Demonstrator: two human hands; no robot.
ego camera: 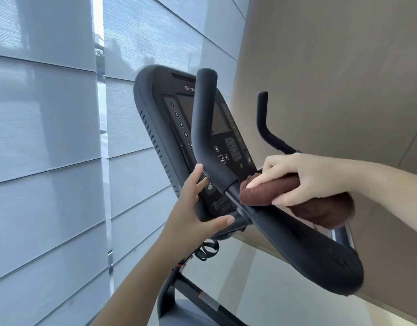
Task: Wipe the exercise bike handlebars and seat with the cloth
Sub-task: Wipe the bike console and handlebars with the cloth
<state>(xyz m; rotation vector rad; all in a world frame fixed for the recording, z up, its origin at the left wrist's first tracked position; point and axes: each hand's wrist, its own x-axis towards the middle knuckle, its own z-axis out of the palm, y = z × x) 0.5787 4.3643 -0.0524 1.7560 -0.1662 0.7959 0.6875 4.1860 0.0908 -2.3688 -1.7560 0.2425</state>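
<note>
On bike: two bar horns, one console (pixel 179 128). Right hand (pixel 308 177) grips one brown cloth (pixel 320 208) on handlebar (pixel 210 142); left hand (pixel 193 208) open, touching console edge.

The console (pixel 202 142) screen is partly hidden behind the near handlebar (pixel 204 128). The brown cloth (pixel 285 191) is half covered by the right hand (pixel 308 177). The seat is out of frame.

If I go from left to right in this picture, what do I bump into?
Window blinds → left hand → screen panel → brown cloth → right hand → tan wall.
</note>
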